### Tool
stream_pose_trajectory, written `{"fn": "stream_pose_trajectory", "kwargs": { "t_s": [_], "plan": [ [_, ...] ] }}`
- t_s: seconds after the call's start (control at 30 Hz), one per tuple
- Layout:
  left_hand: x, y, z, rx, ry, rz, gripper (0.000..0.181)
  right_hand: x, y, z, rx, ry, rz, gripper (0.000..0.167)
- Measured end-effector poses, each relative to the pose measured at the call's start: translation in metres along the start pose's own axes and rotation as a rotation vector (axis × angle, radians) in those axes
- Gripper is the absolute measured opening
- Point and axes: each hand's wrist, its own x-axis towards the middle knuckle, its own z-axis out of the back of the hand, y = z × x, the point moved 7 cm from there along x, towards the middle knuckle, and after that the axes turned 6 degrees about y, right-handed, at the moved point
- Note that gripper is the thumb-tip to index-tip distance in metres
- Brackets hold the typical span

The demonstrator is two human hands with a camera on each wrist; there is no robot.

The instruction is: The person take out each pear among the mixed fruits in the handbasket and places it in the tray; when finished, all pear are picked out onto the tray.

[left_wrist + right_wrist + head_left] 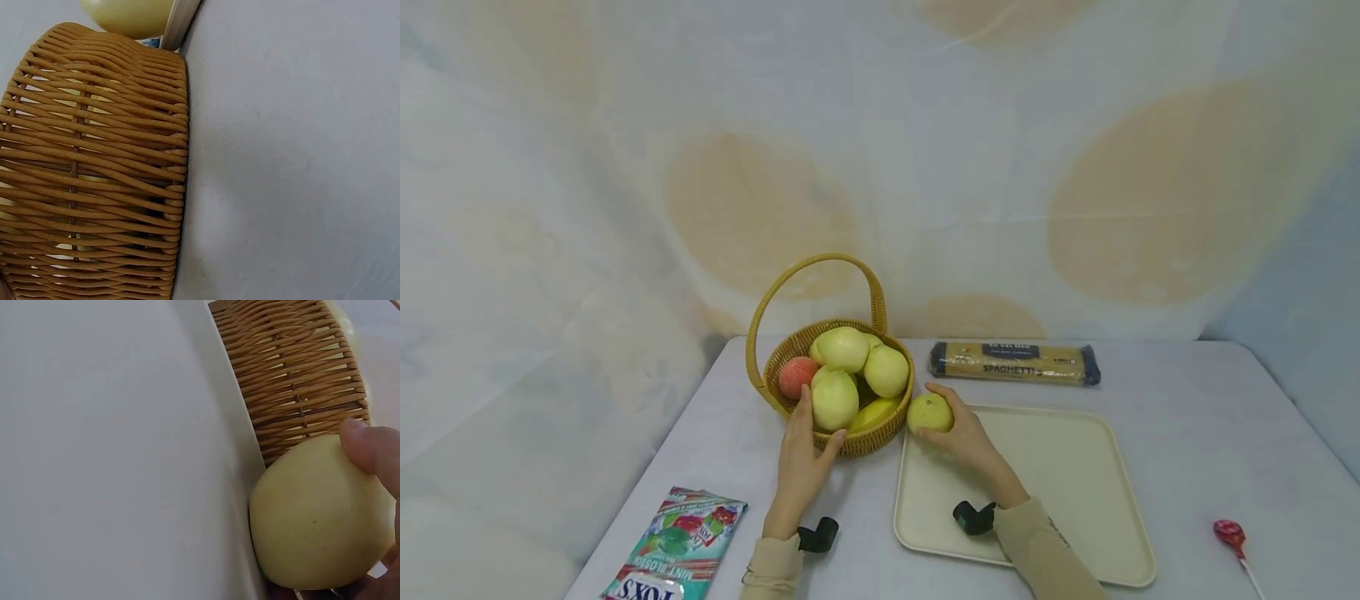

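Observation:
A yellow wicker basket (850,447) holds several pale green fruits (886,372), a peach-like red fruit (796,377) and a banana-like yellow fruit (874,413). My left hand (801,471) is at its front left, fingers extended beside the nearest pale green fruit (835,402), thumb by the rim. The left wrist view mostly shows the basket's woven side (94,162), so that contact is hidden. My right hand (966,433) grips a round yellow-green apple-like fruit (929,414) between thumb and fingers. It is at the back-left corner of the cream tray (1060,467), right beside the basket.
Behind the tray lies a spaghetti packet (1015,363). A bag of Fox's sweets (677,542) sits at the front left, and a red lollipop (1229,535) at the front right. The basket's tall handle (880,304) arches above the fruit.

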Motion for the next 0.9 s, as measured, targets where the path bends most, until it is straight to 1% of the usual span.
{"fn": "stream_pose_trajectory", "kwargs": {
  "t_s": [0.1, 0.23, 0.4, 0.57, 0.6, 0.67, 0.8, 0.9],
  "plan": [
    [-0.001, 0.001, 0.000, 0.001, -0.004, -0.003, 0.086, -0.001, 0.005, 0.002, 0.032, 0.001, 0.030, 0.079],
    [0.000, 0.002, -0.001, -0.010, 0.002, -0.004, 0.085, -0.004, 0.021, 0.010, 0.094, -0.031, 0.127, 0.082],
    [0.000, 0.004, -0.003, -0.019, 0.009, 0.000, 0.085, -0.006, 0.040, 0.018, 0.137, -0.091, 0.212, 0.076],
    [-0.001, 0.004, -0.004, -0.018, 0.009, -0.005, 0.085, -0.008, 0.061, 0.015, 0.186, -0.116, 0.325, 0.069],
    [-0.001, 0.003, -0.003, -0.020, 0.009, -0.004, 0.085, -0.009, 0.067, 0.013, 0.195, -0.109, 0.344, 0.068],
    [-0.002, 0.003, -0.003, -0.021, 0.008, -0.003, 0.085, -0.008, 0.076, 0.007, 0.202, -0.082, 0.358, 0.066],
    [-0.002, 0.003, -0.002, -0.016, 0.000, -0.003, 0.085, -0.001, 0.089, -0.012, 0.218, 0.010, 0.349, 0.063],
    [-0.002, 0.004, -0.004, -0.014, -0.004, 0.000, 0.085, 0.006, 0.093, -0.028, 0.216, 0.077, 0.332, 0.064]
  ]
}}
